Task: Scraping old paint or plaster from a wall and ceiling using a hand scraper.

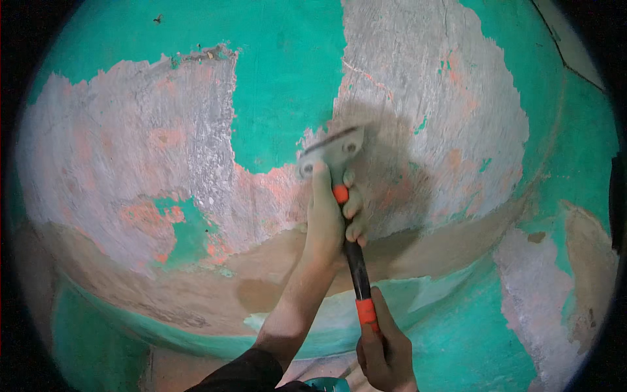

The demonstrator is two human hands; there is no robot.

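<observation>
A long-handled paint scraper (359, 272) with a wide bolted metal head (333, 151) lies across the middle of my view. My left hand (327, 215) grips its shaft just below the head, the thumb laid along the metal. Around the orange-banded lower end of the handle, my right hand (384, 348) is closed. The blade edge meets the wall, or sits very near it, beside a hanging tongue of green paint (286, 98). Slight blur on the head hides the exact contact.
Bare greyish plaster (431, 93) with pinkish patches spreads either side of the green paint. A brown band (161, 299) curves below it, above a green rounded edge (215, 340). Another stripped patch (534, 289) lies at right. A dark object (618, 206) shows at the right rim.
</observation>
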